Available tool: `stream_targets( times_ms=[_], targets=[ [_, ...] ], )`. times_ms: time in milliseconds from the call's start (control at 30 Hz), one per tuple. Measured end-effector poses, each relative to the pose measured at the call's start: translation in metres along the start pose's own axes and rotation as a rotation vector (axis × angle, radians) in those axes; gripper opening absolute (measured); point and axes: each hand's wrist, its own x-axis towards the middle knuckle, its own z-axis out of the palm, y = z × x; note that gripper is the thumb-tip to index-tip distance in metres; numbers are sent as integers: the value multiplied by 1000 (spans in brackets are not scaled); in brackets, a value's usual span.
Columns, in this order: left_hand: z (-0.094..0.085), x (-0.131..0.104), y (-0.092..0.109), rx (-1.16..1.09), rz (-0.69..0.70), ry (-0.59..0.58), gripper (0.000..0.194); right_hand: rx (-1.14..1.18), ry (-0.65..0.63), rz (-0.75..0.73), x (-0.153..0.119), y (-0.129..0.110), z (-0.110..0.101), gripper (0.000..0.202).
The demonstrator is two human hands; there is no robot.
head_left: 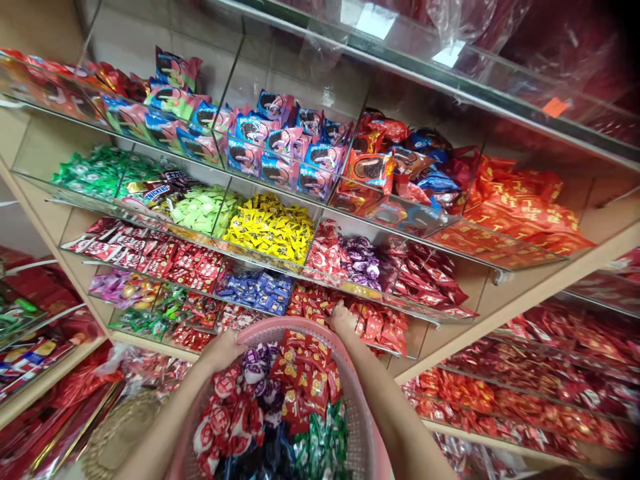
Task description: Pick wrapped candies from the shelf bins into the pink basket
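Single head view, tilted down, close over candy shelves and basket.

Two hands in view — left hand and right hand. One pink basket, holding four kinds of sweets: red-and-white wrappers, purple ones, red-and-yellow packets, green packets. On the main rack, four tiers of clear bins. Top tier — four bins seen in full. One bin of yellow sweets; one of blue sweets. Single pieces too many to count.
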Motion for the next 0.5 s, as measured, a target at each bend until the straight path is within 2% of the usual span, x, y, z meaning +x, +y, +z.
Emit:
stream_targets(
  times_ms=[233, 333, 400, 500],
  targets=[
    [-2, -1, 1, 4, -9, 14, 22, -46, 73, -132, -29, 5, -30, 55],
    [-2, -1, 1, -5, -10, 21, 23, -88, 66, -295, -56, 10, -42, 49],
    [-2, 0, 0, -24, -9, 17, 24, -87, -17, -488, -76, 12, -43, 46],
    [0, 1, -2, -42, 3, 2, 24, -47, -216, -750, -100, 10, -35, 47]
  ],
)
